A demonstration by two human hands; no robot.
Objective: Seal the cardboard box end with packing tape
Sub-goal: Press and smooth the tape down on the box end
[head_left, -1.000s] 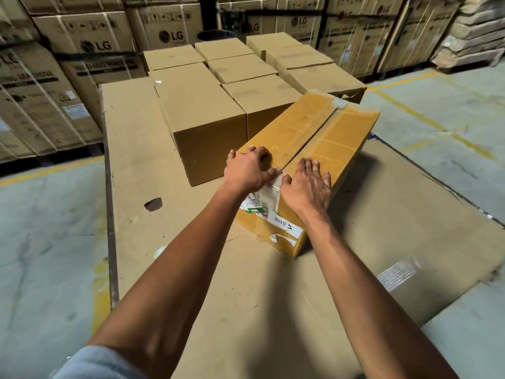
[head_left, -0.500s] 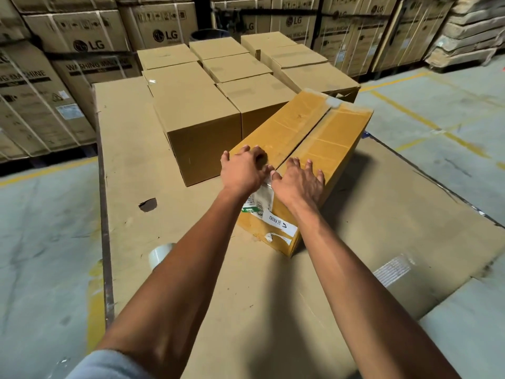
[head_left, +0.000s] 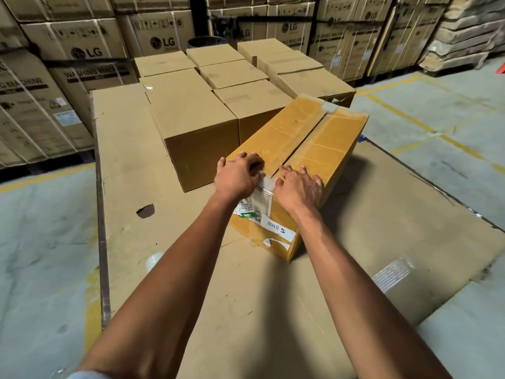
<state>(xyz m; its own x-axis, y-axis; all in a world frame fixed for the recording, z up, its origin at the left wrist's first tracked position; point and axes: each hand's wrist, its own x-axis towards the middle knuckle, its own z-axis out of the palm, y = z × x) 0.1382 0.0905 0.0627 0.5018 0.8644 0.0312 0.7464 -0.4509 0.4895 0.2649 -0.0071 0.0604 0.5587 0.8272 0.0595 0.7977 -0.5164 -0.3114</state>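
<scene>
On the near end of the cardboard box (head_left: 297, 149), your left hand (head_left: 237, 178) and right hand (head_left: 299, 188) press fingers flat, grasping nothing; stiff board resists, but slick packing tape (head_left: 264, 187) creases easily.

Matt cardboard box (head_left: 314, 143), glossy clear tape (head_left: 263, 191) at its end

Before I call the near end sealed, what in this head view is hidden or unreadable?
- Tape at the box near edge: both sides covered by the left hand and right hand, so its hold is unclear.
- Tape roll: mostly behind the left forearm.
- Box right side and far end: turned away from the camera.
- Small print on the near-end labels: too small and partly covered by the wrist.
</scene>
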